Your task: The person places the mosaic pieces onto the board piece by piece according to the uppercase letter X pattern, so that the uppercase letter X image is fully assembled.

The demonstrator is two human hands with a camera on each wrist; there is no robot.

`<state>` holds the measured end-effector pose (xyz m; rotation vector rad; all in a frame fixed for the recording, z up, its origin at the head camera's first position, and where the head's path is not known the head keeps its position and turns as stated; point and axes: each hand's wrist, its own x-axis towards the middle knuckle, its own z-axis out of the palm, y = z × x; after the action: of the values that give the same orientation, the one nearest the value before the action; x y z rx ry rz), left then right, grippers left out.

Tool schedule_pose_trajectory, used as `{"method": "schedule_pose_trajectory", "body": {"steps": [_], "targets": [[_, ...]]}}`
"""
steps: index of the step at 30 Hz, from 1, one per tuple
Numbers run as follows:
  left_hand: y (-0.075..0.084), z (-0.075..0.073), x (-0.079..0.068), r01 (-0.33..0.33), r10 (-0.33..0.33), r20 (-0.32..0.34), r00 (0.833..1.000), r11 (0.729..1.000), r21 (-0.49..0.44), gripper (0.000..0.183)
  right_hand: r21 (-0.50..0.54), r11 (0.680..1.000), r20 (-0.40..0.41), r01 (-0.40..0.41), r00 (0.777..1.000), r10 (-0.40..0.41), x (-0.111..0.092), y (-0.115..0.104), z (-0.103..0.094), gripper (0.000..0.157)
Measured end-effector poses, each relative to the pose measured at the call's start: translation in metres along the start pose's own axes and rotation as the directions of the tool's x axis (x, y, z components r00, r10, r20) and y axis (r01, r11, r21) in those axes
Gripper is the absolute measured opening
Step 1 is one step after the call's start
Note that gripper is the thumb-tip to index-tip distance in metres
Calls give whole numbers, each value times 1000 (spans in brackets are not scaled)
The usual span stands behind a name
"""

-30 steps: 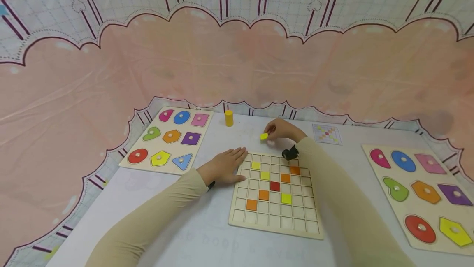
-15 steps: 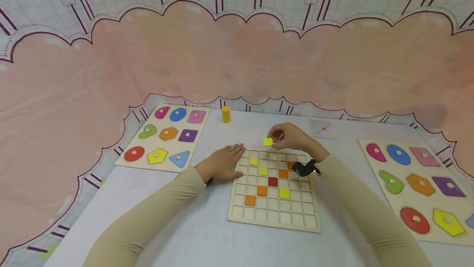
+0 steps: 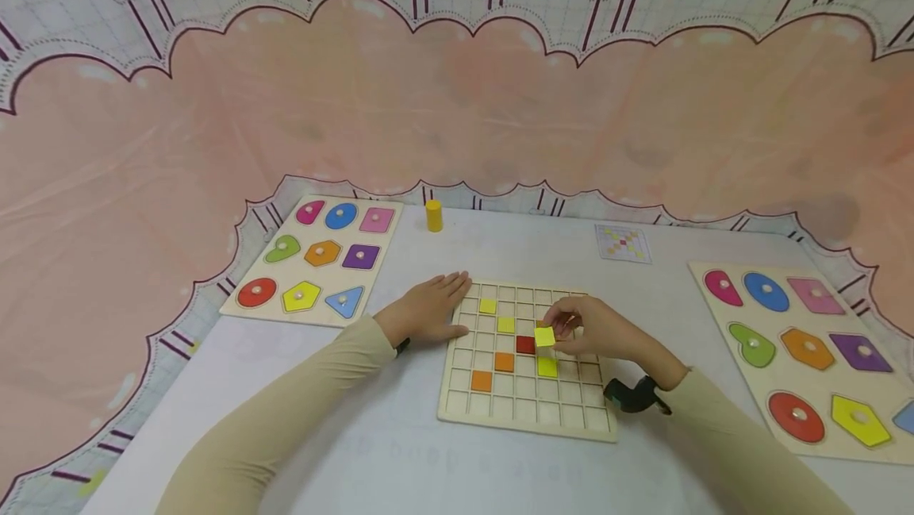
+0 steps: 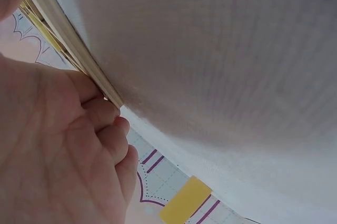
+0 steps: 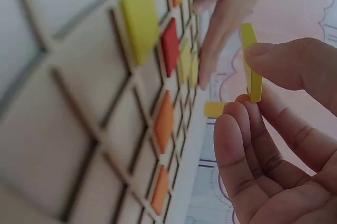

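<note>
My right hand (image 3: 589, 326) pinches a yellow square tile (image 3: 544, 337) between thumb and fingers, above the wooden grid board (image 3: 528, 412). In the right wrist view that yellow tile (image 5: 251, 63) is edge-on and apart from the board. Set in the board's cells are a red tile (image 3: 524, 345), orange tiles (image 3: 504, 362) and yellow tiles (image 3: 488, 306) along two crossing diagonals. My left hand (image 3: 428, 310) rests at the board's left edge with its fingers extended. In the left wrist view, the left hand (image 4: 63, 129) touches the board's side (image 4: 79, 50).
A yellow cylinder (image 3: 434, 216) stands at the back. Behind the board lies a small pattern card (image 3: 624, 244). Shape puzzle boards with knobs lie on both sides, one left (image 3: 300, 273) and one right (image 3: 757, 324). A patterned cloth (image 3: 443, 118) rises behind the table.
My right hand has carried the yellow tile from behind the board toward me, over the board's right middle. The left hand stays at the left edge. The head view has shifted slightly.
</note>
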<state>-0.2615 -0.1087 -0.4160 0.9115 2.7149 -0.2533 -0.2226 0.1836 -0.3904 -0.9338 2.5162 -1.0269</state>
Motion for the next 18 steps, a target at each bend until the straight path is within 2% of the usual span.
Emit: {"method": "schedule_pose_trajectory", "body": {"steps": [6, 9, 13, 18], "targets": [[1, -2, 0, 2, -2, -3, 1000, 1000, -8, 85, -2, 999, 45, -46, 998, 46, -21, 4, 7, 21], [2, -2, -1, 8, -8, 2, 1000, 1000, -12, 85, 6, 999, 73, -42, 996, 42, -29, 6, 10, 22], [2, -3, -1, 11, -10, 8, 1000, 1000, -14, 85, 27, 999, 119, -36, 992, 32, -37, 12, 11, 22], [2, -4, -2, 3, -3, 5, 1000, 1000, -20, 84, 7, 997, 164, -76, 984, 74, -43, 18, 13, 23]]}}
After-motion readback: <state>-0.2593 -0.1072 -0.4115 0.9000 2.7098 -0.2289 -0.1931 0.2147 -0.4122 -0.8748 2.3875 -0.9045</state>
